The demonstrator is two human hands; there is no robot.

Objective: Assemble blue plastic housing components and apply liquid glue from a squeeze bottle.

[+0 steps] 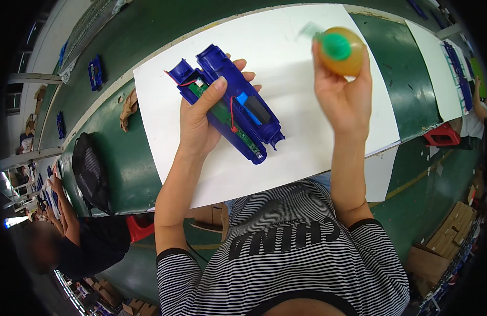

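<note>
My left hand (204, 108) is closed around a blue plastic housing, its two long halves lying side by side. The left half (235, 138) carries a green circuit board (221, 111), with my thumb lying across it. In the right half (217, 63) sit a light-blue and black part (252, 109) and a red wire. My right hand (341, 92), raised to the right of the housing, grips a rounded orange bottle (351, 58) with a green cap (335, 46). The cap's tip points left and is smeared by motion. Bottle and housing are apart.
A white sheet (285, 174) covers the green bench (125, 163) under my hands. At left lie a black mesh-like item (90, 171) and crumpled brown paper (128, 109). More blue housings (95, 72) lie beyond. A person (80, 247) works at lower left; red stools (442, 135) and cardboard boxes (451, 229) stand around.
</note>
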